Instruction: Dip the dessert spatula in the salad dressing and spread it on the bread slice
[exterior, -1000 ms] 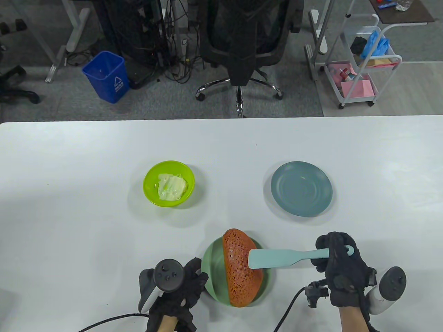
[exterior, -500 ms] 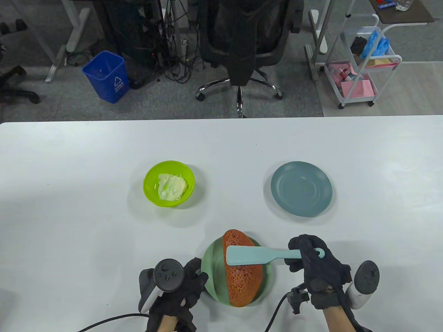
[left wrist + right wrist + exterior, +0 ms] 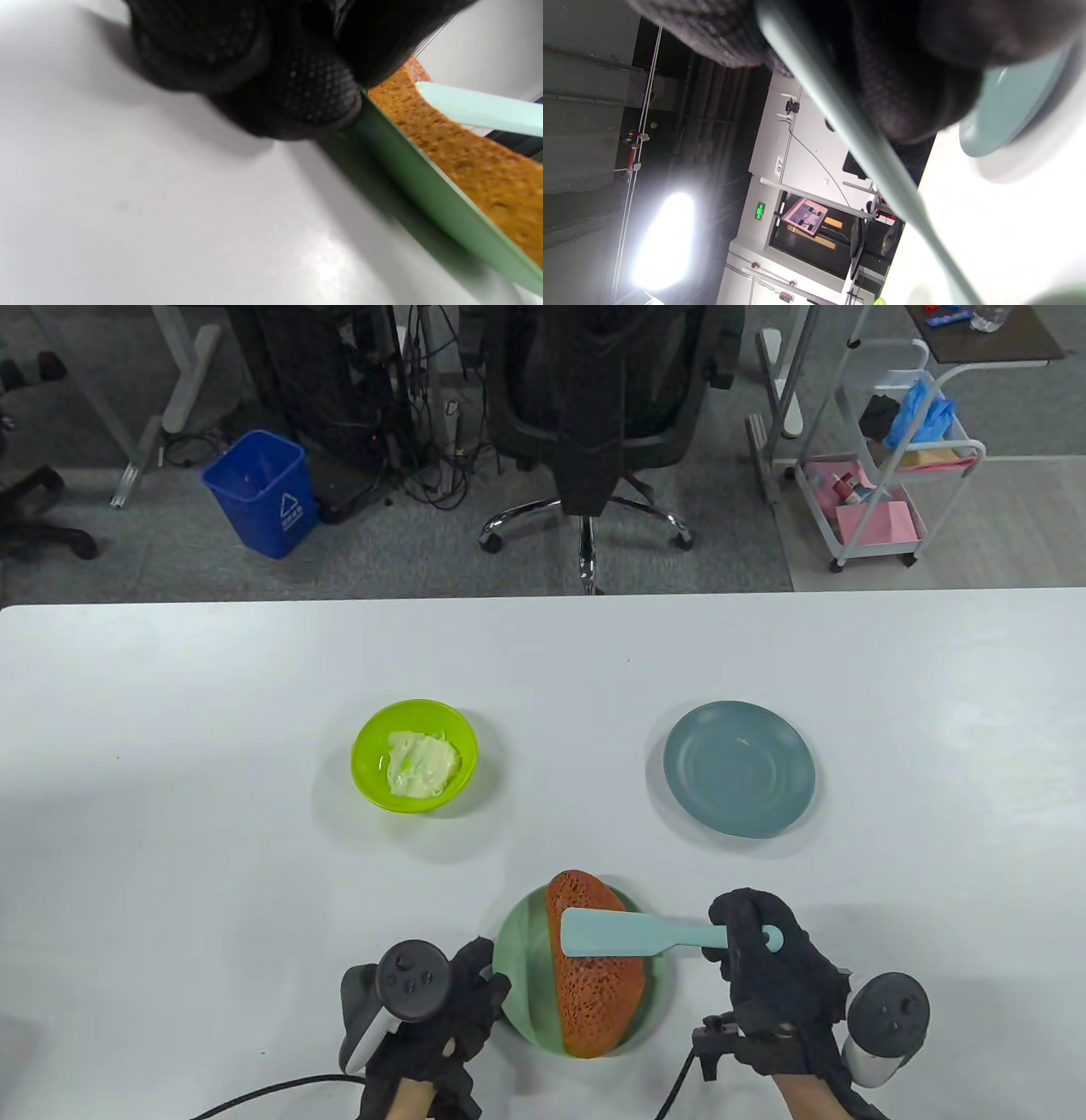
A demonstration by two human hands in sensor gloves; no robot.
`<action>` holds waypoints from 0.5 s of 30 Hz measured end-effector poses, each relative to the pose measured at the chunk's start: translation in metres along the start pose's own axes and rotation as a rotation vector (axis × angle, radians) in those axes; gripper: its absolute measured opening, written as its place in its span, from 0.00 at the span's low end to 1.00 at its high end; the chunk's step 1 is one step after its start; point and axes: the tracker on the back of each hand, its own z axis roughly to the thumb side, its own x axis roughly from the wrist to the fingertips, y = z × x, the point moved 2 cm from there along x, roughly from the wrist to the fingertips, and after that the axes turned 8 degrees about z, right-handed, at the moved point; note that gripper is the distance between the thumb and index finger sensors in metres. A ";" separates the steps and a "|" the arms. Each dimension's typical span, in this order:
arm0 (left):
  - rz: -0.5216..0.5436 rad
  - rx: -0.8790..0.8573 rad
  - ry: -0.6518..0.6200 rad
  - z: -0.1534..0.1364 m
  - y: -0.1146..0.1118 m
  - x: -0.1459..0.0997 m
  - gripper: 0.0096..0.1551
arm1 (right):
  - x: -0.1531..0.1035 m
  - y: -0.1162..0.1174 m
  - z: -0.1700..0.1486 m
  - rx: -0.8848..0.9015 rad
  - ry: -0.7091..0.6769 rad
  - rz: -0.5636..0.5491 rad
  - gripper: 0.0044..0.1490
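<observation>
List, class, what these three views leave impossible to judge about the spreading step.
- Spatula underside: hidden by its own blade in the table view, so dressing on it is unknown.
- Blade-to-bread slice contact: unclear from above.
- Right hand grip: blurred in the right wrist view.

Bright, even light — wrist views blurred.

Black gloved fingertips (image 3: 314, 93) touch the rim of a green plate (image 3: 428, 186) holding orange-brown bread (image 3: 479, 169), a pale spatula blade (image 3: 479, 110) above it.
</observation>
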 end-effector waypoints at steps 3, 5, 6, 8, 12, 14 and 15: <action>0.000 0.001 0.000 0.000 0.000 0.000 0.33 | 0.000 -0.004 -0.003 0.003 0.024 -0.015 0.22; 0.000 0.001 0.000 0.000 0.000 0.000 0.34 | 0.001 -0.007 -0.004 -0.016 0.027 -0.031 0.22; 0.000 0.001 0.000 0.000 0.000 0.000 0.33 | 0.001 -0.009 -0.004 -0.018 0.030 -0.037 0.22; 0.000 0.001 0.000 0.000 0.000 0.000 0.34 | 0.001 -0.012 -0.005 -0.008 0.041 -0.046 0.22; 0.001 0.002 0.000 0.000 0.000 0.000 0.34 | 0.002 -0.018 -0.006 -0.015 0.050 -0.065 0.22; 0.001 0.002 0.000 0.000 0.000 0.000 0.34 | 0.003 -0.021 -0.007 -0.006 0.061 -0.073 0.22; 0.001 0.002 0.000 0.000 0.000 0.000 0.34 | 0.003 -0.023 -0.007 -0.004 0.063 -0.080 0.22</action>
